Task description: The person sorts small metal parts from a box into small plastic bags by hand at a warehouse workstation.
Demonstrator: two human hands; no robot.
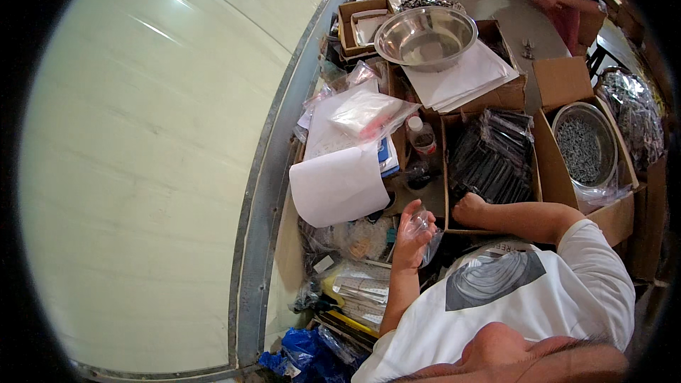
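Note:
My left hand [413, 235] is raised beside the box, its fingers closed on a clear plastic bag [430, 242] that hangs toward my shirt. My right hand [469, 209] reaches into the near left corner of an open cardboard box [537, 170]. Its fingers are curled, and whatever they hold is hidden. Many dark, thin packets in clear plastic [493, 159] fill that box, just beyond my right hand. A clear bottle with a white cap [421, 136] stands by the box's left side.
Right of the box, a metal bowl of small grey screw-like parts [587, 145] sits in another carton. Beyond, a large steel bowl [425, 37] rests on white sheets [464, 78]. Papers [347, 188] lie at left, beside a pale wall [156, 170]. Another person's arm [574, 1] shows far right.

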